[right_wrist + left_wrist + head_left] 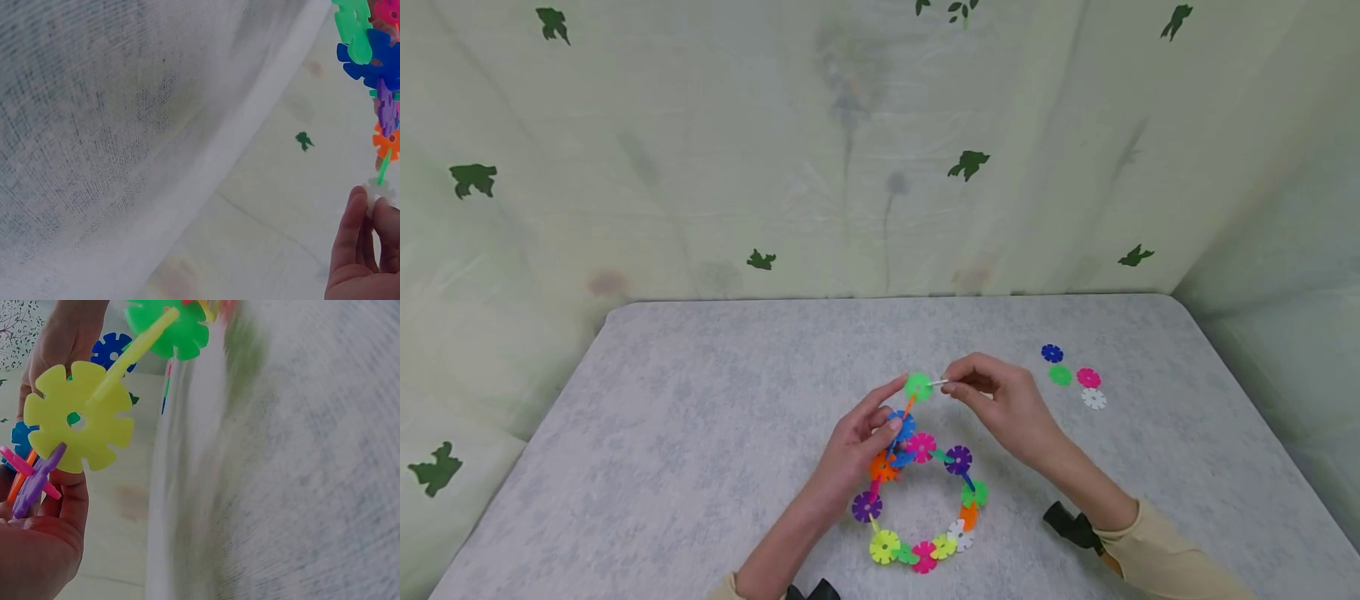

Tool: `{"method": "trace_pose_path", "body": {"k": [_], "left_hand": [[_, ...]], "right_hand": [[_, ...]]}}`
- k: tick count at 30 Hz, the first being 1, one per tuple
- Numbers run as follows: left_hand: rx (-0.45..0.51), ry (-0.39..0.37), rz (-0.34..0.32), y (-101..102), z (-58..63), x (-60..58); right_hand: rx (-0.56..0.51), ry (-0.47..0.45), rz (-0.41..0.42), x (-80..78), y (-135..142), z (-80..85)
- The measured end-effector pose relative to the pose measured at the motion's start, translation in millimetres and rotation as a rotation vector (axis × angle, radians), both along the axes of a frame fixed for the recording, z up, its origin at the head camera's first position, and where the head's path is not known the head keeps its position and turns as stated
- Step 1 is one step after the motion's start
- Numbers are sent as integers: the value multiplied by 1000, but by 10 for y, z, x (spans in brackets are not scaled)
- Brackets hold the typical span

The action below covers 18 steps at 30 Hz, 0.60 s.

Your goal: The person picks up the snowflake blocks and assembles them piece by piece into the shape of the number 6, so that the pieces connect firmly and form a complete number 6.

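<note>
My left hand [848,454] grips a chain of notched plastic discs, with thumb and fingers around the light blue disc [904,427]. Above it, an orange disc [910,405] seen edge-on leads up to a green disc [918,386] at the top. Between thumb and fingertips, my right hand [1003,408] pinches a white disc [937,382], turned edge-on, its inner edge at the green disc. Below, the chain bends into a ring of slotted-together discs, including a pink disc [921,447] and a yellow disc [884,547]. In the left wrist view, a yellow disc [94,440] hangs nearest the camera.
Four loose discs lie at the right on the grey table [700,417]: a dark blue disc [1052,353], a green disc [1060,375], a pink disc [1087,378] and a white disc [1093,399]. A pale curtain [700,167] rises behind the table.
</note>
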<state>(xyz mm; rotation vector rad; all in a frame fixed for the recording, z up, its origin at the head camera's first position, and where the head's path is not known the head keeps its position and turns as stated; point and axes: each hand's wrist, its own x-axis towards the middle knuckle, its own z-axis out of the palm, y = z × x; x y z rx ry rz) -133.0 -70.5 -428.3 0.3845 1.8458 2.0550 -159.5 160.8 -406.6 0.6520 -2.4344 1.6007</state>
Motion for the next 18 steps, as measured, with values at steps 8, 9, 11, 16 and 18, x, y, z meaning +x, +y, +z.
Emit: {"method": "trace_pose_path", "body": {"k": [8,9,11,16,18], "left_hand": [[13,17,-38,-2,-14,-20],[15,15,-39,3,-18,-21],[17,15,-38,13,-26,-20],[13,18,-9,34,-28,-12],[2,22,3,40,-25,-12]], "right_hand": [[-14,5,6,1,-5,-6],[-15,10,8,1,-8,-8],[-19,11,7,0,-15,-11],[-94,-41,18,-9,-51,-28],[-123,-75,27,-10,-66,-35]]}}
